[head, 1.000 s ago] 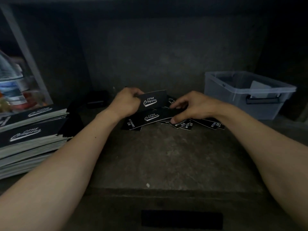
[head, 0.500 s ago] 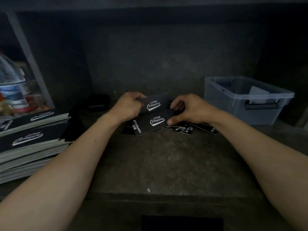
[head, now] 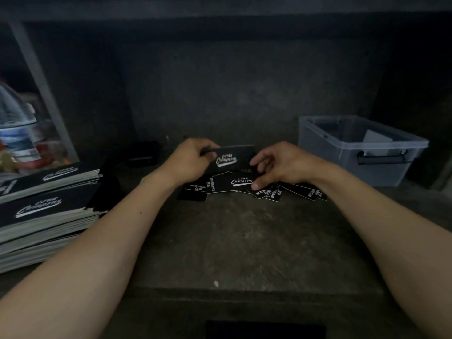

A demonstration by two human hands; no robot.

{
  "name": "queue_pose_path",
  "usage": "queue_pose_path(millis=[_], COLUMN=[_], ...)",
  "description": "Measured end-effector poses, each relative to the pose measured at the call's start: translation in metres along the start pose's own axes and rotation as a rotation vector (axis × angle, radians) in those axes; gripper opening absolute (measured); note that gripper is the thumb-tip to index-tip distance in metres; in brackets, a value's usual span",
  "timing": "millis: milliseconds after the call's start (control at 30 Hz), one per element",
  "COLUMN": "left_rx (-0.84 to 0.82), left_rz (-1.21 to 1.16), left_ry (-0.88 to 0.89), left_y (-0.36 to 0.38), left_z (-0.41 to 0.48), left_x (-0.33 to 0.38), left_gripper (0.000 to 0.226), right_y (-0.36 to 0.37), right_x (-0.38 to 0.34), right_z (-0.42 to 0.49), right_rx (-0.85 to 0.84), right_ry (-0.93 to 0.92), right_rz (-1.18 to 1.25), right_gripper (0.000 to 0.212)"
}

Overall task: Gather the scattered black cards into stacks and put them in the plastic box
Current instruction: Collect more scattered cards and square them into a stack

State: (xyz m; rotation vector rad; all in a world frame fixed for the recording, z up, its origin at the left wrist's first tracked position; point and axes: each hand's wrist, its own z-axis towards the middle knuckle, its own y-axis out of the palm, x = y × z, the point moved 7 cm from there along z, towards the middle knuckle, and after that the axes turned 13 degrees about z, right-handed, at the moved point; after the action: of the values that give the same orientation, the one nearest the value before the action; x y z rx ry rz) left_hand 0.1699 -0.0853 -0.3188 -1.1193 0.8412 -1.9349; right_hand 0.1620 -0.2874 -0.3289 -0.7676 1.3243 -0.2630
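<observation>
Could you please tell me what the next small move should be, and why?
Probably the right hand should lift the top loose card under its thumb onto the stack the left hand grips; other cards lie scattered beside it, so the plastic box can wait.

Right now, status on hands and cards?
Left hand grips card stack. Right hand pinches top loose card. Plastic box at right, nothing blocking.

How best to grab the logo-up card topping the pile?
Probably pinch the logo-up card by its right short edge, from the right, where the right hand has its thumb on it. It lies flat on other cards, leaving only edges to catch.
</observation>
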Motion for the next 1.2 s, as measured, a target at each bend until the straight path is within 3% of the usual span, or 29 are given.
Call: queue_pose_path(millis=[100, 200, 333, 433, 567, 700, 867, 967, 1033, 1200], left_rx=[-0.016, -0.043, -0.146, -0.034, 0.185, 0.113, 0.033, -0.042, -0.074, 0.033], left_rz=[-0.016, -0.096, -0.152, -0.002, 0.014, 0.074, -0.094, -0.165, -0.186, -0.151], left_ry=[0.017, -0.042, 0.021, 0.029, -0.120, -0.194, -0.167, -0.122, -0.076, -0.086], left_y=[0.004, 0.004, 0.007, 0.000, -0.018, -0.010, -0.001, 0.004, 0.007, -0.001], left_z=[-0.001, -0.002, -0.011, -0.007, -0.002, -0.001, 0.000, -0.001, -0.003, -0.001], left_x=[0.003, 0.005, 0.020, 0.010, -0.009, -0.016, -0.014, -0.005, 0.005, 0.004], left_gripper=[0.021, 0.015, 0.029, 0.025, 0.029, 0.031, 0.032, 0.033, 0.031, 0.031], right_y=[-0.006, -0.010, -0.016, -0.022, -0.006, -0.008, -0.005, -0.007, -0.011, -0.019], right_x=[0.000, -0.003, -0.012, -0.005, 0.009, 0.004, -0.004, -0.010, -0.019, -0.025], right_z=[-0.005, -0.008, -0.001, 0.002, 0.007, 0.004, -0.002, -0.003, -0.004, -0.007], right_rx=[0.010, 0.021, 0.258, 0.394, 0.180, 0.089, -0.018, 0.021, 0.123, 0.264], right_ry=[0.036, -0.005, -0.237, -0.239, -0.069, -0.037, -0.079, -0.120, -0.215, -0.311], right_rz=[-0.120, -0.088, 0.090, 0.202, 0.025, -0.056, -0.134, -0.032, 0.040, 0.101], right_gripper=[0.052, 0.046, 0.037, 0.042, 0.056, 0.046, 0.031, 0.039, 0.033, 0.016])
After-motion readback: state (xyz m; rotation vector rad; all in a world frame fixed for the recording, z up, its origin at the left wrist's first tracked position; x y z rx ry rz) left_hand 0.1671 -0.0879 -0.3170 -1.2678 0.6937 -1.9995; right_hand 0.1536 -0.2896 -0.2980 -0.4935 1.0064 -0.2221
